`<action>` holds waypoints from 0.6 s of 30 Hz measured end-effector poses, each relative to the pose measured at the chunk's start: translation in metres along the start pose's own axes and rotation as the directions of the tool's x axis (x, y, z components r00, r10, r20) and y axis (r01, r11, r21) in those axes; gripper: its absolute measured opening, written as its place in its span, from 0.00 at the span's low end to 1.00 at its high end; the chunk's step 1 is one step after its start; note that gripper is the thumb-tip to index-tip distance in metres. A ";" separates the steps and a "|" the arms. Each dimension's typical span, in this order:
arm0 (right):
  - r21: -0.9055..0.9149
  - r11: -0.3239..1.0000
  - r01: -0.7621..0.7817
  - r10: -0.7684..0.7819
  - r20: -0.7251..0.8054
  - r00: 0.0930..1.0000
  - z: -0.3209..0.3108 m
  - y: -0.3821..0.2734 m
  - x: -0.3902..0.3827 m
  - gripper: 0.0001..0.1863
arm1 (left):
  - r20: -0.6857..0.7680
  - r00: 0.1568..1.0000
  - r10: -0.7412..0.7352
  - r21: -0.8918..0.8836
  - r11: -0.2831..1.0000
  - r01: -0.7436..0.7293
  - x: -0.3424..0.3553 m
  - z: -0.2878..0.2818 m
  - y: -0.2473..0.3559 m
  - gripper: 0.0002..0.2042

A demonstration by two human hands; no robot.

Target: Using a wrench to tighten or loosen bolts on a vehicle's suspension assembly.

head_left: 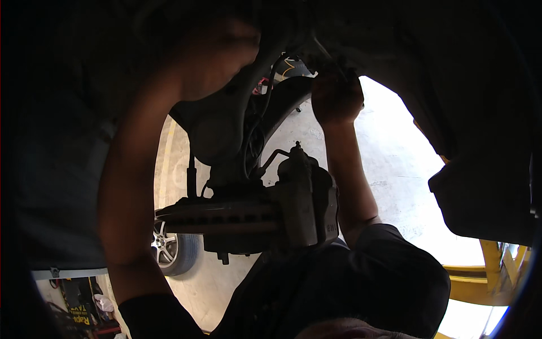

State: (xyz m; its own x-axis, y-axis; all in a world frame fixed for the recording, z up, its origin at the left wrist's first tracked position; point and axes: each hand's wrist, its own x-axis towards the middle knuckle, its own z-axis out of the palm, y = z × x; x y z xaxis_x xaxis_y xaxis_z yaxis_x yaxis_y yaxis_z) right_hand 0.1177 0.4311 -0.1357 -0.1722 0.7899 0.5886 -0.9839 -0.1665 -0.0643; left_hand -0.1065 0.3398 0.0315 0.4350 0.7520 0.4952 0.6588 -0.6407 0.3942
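Note:
I have both arms raised into the dark underside of a vehicle's wheel well. My left hand [226, 53] is blurred near the upper suspension, its fingers curled or bent but too smeared to read. My right hand [337, 96] is closed at a dark part beside a thin metal rod [324, 48]; what it grips is hidden in shadow. Between my arms are a suspension knuckle [217, 135] with hoses, a brake disc [217, 214] and a brake caliper [299, 206].
A loose alloy wheel [172, 251] rests on the pale concrete floor [384, 169]. Yellow lift parts [488, 263] stand at the lower right. A dark plastic liner [480, 192] borders the opening on the right. Assorted items [79, 299] lie at the lower left.

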 end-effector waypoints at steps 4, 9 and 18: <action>-0.001 0.999 0.045 -0.045 0.048 0.998 -0.009 -0.006 -0.002 0.20 | 0.117 0.971 0.208 0.258 0.938 -0.232 -0.001 0.000 0.008 0.16; -0.135 0.981 0.139 -0.152 -0.095 0.984 0.027 0.016 -0.014 0.22 | 0.127 0.985 0.114 0.225 0.964 -0.141 -0.002 -0.004 0.010 0.18; -0.709 0.684 0.175 -0.306 -0.060 0.950 -0.011 0.044 -0.025 0.33 | 0.046 0.973 -0.225 -0.013 0.974 0.225 -0.008 0.002 0.022 0.19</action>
State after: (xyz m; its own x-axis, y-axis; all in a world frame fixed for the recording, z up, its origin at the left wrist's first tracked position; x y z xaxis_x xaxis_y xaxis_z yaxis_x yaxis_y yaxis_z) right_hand 0.0778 0.4106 -0.1624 0.1343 0.8367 0.5310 -0.7362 0.4429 -0.5116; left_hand -0.0946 0.3201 0.0344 0.3035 0.8829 0.3582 0.7317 -0.4568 0.5059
